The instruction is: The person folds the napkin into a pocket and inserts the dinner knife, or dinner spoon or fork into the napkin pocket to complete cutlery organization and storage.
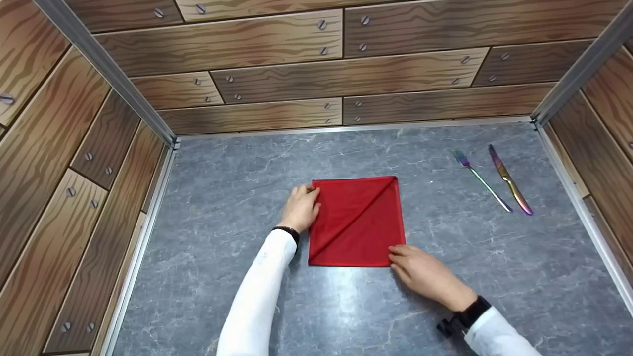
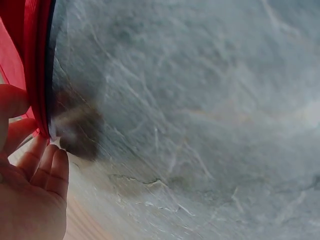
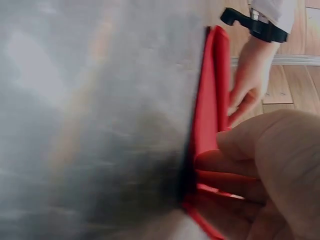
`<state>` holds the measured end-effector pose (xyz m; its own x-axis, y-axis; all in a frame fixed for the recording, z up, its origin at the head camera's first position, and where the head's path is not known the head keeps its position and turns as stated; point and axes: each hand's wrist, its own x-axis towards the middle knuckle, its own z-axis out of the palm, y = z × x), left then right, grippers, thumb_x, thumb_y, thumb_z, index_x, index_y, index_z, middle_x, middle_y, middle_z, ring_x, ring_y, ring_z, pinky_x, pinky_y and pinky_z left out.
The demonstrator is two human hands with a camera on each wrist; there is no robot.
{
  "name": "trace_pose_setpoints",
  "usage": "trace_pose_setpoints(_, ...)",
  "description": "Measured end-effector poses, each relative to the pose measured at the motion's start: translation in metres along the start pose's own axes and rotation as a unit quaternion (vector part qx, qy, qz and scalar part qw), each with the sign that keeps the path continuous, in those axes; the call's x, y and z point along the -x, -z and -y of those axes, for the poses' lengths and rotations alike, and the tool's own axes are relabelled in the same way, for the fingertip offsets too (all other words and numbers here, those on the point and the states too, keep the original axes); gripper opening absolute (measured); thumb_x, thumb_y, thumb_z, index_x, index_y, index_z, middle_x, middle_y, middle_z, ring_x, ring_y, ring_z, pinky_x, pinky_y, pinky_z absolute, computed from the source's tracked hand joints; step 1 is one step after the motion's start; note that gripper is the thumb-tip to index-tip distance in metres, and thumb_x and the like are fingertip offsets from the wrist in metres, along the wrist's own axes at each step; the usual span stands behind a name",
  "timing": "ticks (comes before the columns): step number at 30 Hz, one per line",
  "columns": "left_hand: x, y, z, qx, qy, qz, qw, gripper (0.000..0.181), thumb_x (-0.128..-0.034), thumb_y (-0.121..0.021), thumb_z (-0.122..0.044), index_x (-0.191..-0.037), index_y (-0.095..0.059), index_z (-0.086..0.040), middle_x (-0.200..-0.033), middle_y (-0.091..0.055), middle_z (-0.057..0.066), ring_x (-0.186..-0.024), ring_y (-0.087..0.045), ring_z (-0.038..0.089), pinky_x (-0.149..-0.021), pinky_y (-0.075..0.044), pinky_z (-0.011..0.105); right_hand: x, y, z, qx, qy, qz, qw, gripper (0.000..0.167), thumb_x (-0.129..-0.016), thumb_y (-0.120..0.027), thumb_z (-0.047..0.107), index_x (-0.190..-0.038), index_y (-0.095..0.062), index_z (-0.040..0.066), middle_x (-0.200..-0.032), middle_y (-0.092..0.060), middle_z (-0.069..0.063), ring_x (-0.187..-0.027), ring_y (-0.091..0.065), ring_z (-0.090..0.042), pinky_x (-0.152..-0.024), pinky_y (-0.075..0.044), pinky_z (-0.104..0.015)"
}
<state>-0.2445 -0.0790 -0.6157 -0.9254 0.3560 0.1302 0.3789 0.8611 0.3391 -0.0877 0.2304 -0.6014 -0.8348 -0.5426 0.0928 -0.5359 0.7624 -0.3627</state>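
A red cloth (image 1: 361, 222), folded into a square with a diagonal edge across its top, lies flat on the grey surface. The left hand (image 1: 300, 207) is at its upper left corner; in the left wrist view that hand (image 2: 35, 185) pinches the red cloth (image 2: 35, 65) at its edge between thumb and fingers. At the lower right corner the right hand (image 1: 428, 274) holds the cloth's edge. The right wrist view has the right hand (image 3: 265, 175) with thumb and fingertips pinching the red cloth (image 3: 206, 115); the fingertips are partly hidden.
A multicoloured fork (image 1: 482, 180) and a multicoloured knife (image 1: 509, 180) lie side by side at the right of the marbled grey surface (image 1: 222, 198). Wood-patterned walls (image 1: 277, 44) with metal edging stand at the back, left and right.
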Motion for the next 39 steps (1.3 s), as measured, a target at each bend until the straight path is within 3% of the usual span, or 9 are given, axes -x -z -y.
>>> trace_pose_setpoints(3,0.000,0.000,0.001,-0.007,-0.002,-0.001,1.0000,0.044,-0.0962,-0.070,-0.016,-0.137,-0.064,-0.002,-0.133,-0.060,0.015,-0.118,-0.055,0.037,-0.100,-0.047,0.046,-0.019,0.007,-0.005,-0.024,-0.013,-0.007,0.9996,0.033,-0.100,-0.066,0.015,-0.126,-0.069,-0.004,-0.130,-0.066,-0.021,-0.123,-0.060,-0.039,-0.104,-0.048,-0.055)
trace_pose_setpoints(6,0.000,-0.001,0.002,-0.013,-0.004,-0.001,0.9999,0.044,-0.0965,-0.070,-0.017,-0.138,-0.064,-0.002,-0.134,-0.060,0.015,-0.118,-0.055,0.036,-0.101,-0.047,0.045,-0.044,0.011,-0.017,-0.028,-0.035,-0.015,0.9989,0.043,-0.101,-0.065,0.018,-0.138,-0.061,-0.003,-0.143,-0.056,-0.024,-0.136,-0.048,-0.043,-0.110,-0.040,-0.059)
trace_pose_setpoints(11,0.000,-0.003,0.004,-0.017,-0.006,-0.004,0.9998,0.044,-0.0972,-0.069,-0.018,-0.139,-0.064,-0.004,-0.135,-0.060,0.014,-0.118,-0.055,0.036,-0.101,-0.047,0.046,-0.090,0.011,-0.038,0.007,-0.089,-0.007,0.9959,0.066,-0.105,-0.057,0.034,-0.157,-0.036,-0.001,-0.164,-0.028,-0.022,-0.153,-0.017,-0.042,-0.120,-0.022,-0.061)
trace_pose_setpoints(17,0.000,-0.006,0.004,-0.026,-0.012,-0.015,0.9995,0.044,-0.0974,-0.069,-0.020,-0.138,-0.065,-0.005,-0.134,-0.061,0.014,-0.118,-0.055,0.036,-0.100,-0.047,0.046,-0.129,0.004,-0.053,0.046,-0.134,0.022,0.9897,0.076,-0.108,-0.045,0.045,-0.161,-0.021,-0.003,-0.167,-0.017,-0.022,-0.154,-0.009,-0.042,-0.125,-0.007,-0.054)
trace_pose_setpoints(24,0.001,-0.007,0.005,-0.029,-0.010,-0.016,0.9994,0.045,-0.0979,-0.069,-0.021,-0.139,-0.064,-0.004,-0.133,-0.061,0.014,-0.116,-0.056,0.036,-0.099,-0.047,0.046,-0.137,-0.008,-0.062,0.072,-0.157,0.056,0.9833,0.077,-0.109,-0.038,0.048,-0.161,-0.016,-0.004,-0.169,-0.011,-0.021,-0.156,-0.005,-0.039,-0.125,-0.002,-0.052)
trace_pose_setpoints(39,0.004,-0.009,0.005,-0.051,-0.006,-0.012,0.9986,0.047,-0.1005,-0.065,-0.023,-0.144,-0.059,-0.005,-0.137,-0.058,0.014,-0.122,-0.054,0.035,-0.103,-0.046,0.045,-0.131,-0.018,-0.068,0.095,-0.148,0.050,0.9832,0.073,-0.109,-0.041,0.043,-0.161,-0.019,-0.002,-0.168,-0.016,-0.021,-0.155,-0.005,-0.039,-0.125,-0.003,-0.051)
